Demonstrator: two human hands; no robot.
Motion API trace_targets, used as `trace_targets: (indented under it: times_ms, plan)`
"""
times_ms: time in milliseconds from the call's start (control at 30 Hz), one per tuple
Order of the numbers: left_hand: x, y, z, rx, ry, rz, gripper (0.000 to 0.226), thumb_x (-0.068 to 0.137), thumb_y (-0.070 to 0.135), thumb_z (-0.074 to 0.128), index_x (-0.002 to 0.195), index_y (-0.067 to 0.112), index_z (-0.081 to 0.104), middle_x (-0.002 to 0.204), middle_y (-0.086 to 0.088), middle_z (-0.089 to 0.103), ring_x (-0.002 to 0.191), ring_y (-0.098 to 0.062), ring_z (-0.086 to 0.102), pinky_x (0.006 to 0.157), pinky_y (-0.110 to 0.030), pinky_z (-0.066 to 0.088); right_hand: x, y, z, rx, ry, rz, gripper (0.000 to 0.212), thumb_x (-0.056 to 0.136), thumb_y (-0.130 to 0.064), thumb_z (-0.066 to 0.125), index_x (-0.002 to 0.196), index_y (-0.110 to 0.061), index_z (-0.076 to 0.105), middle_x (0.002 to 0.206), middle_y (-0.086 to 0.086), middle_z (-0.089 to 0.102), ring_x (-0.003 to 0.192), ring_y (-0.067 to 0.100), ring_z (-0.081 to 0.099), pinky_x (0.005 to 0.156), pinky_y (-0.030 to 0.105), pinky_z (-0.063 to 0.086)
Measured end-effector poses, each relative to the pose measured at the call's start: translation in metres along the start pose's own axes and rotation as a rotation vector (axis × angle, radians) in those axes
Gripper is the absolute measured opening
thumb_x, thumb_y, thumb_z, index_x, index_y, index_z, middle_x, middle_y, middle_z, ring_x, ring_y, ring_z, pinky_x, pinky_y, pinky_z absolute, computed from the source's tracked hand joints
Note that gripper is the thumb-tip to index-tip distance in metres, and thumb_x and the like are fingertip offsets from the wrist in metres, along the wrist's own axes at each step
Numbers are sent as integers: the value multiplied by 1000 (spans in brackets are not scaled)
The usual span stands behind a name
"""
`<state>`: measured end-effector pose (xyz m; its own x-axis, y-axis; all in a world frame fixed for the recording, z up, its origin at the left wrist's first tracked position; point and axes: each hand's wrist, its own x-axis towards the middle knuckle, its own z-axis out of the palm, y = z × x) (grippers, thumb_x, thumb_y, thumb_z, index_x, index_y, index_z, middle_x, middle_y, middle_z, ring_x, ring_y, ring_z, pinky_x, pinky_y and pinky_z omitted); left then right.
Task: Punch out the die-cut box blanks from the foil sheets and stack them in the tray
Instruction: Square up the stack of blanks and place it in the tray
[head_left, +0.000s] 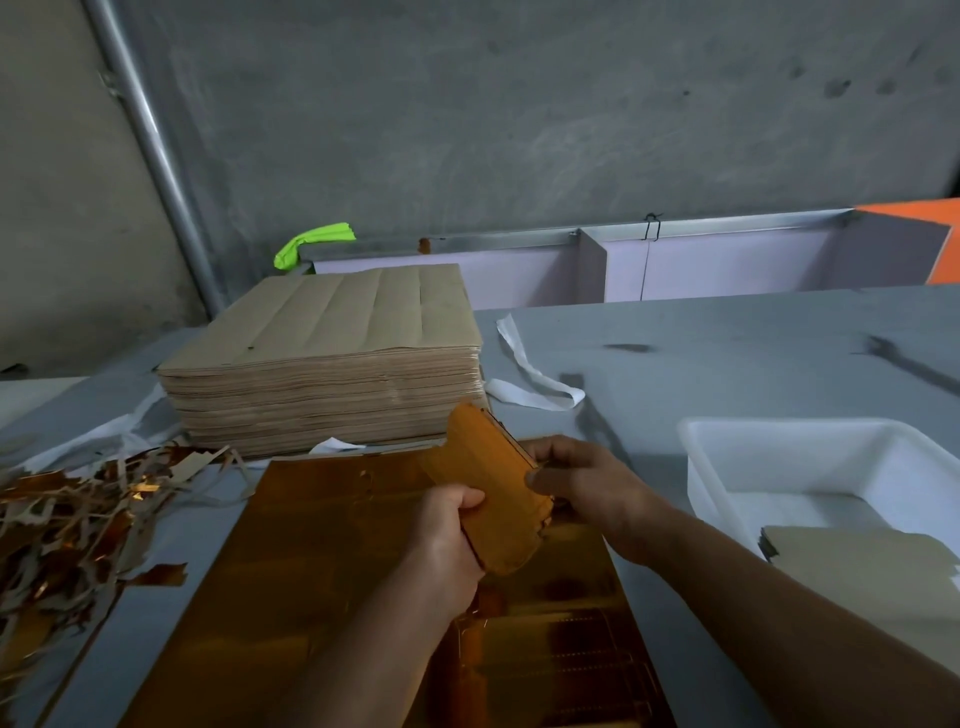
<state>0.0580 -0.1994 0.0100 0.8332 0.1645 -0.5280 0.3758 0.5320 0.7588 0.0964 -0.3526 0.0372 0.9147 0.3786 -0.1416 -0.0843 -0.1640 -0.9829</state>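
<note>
A thin bundle of gold box blanks (493, 483) is held tilted above the gold foil sheets (322, 571) that lie flat on the grey table. My left hand (447, 535) grips the bundle's near lower edge. My right hand (582, 483) pinches its right edge. To the right stands the white plastic tray (727, 467), with a stack of blanks (857, 566) lying grey side up inside it.
A tall pile of brown-backed sheets (332, 353) stands behind the foil sheets. Gold and grey offcut strips (67, 519) are heaped at the left. White strips (524, 374) lie behind the hands. A partitioned shelf (623, 265) and a concrete wall close the back.
</note>
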Motion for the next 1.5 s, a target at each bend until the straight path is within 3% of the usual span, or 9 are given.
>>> trace_targets:
  times_ms: [133,267,500,667,900,1033,1167,1300,1500]
  plan:
    - [-4,-2,1,-35,-70,-66,24,96,16,49,120,13,52,117,-19,67,105,-38,64,87,-50,51,0,2,-1,8,-29,-14,9,94,-15,63,103,-14,67,91,8,72,76,17,70,70,32,58]
    - [-5,-2,1,-55,-94,-100,37,94,14,47,131,10,49,120,-22,66,104,-39,64,67,-45,51,1,0,2,24,-44,9,29,98,-42,53,104,-19,69,93,3,72,86,18,70,73,31,57]
    - [-7,-1,-2,-79,-126,-138,31,94,17,46,124,10,55,109,-21,71,97,-38,67,62,-43,52,2,4,1,24,-79,48,16,98,-33,57,95,-21,67,94,6,68,88,24,66,84,39,55]
    - [-5,0,-2,-140,-125,-125,38,97,18,46,134,10,49,118,-22,66,104,-40,63,69,-49,50,1,5,3,19,-104,61,36,90,-49,64,117,-25,65,111,6,71,105,26,68,92,43,57]
    - [-2,-4,-2,-143,-48,-82,36,93,14,54,128,6,53,118,-18,66,106,-34,62,93,-46,47,4,6,4,-318,24,14,18,86,-10,70,96,-25,65,92,1,70,81,15,68,64,26,59]
    - [3,-1,-10,-130,107,40,24,96,11,51,117,8,60,112,-12,66,107,-24,61,100,-40,42,6,6,-3,-761,170,-172,6,86,-24,62,92,-26,62,77,-8,63,76,14,65,67,27,55]
    - [4,2,-18,-116,164,65,10,97,9,49,98,10,59,102,-9,64,101,-23,60,102,-40,43,2,5,0,-1004,123,-190,53,64,-69,34,93,-32,57,69,-13,50,68,13,54,62,27,44]
    - [1,0,-17,-91,160,61,12,97,8,48,94,12,58,98,-8,63,102,-23,59,102,-40,43,7,15,4,-1121,-4,-136,9,90,-40,55,95,-33,53,76,-11,49,79,17,57,68,27,44]
    - [0,-1,-14,-69,162,49,12,97,8,49,93,12,60,103,-9,64,104,-24,60,104,-41,44,6,14,2,-1017,36,-110,3,92,-23,56,93,-26,57,77,-7,54,76,15,59,66,26,49]
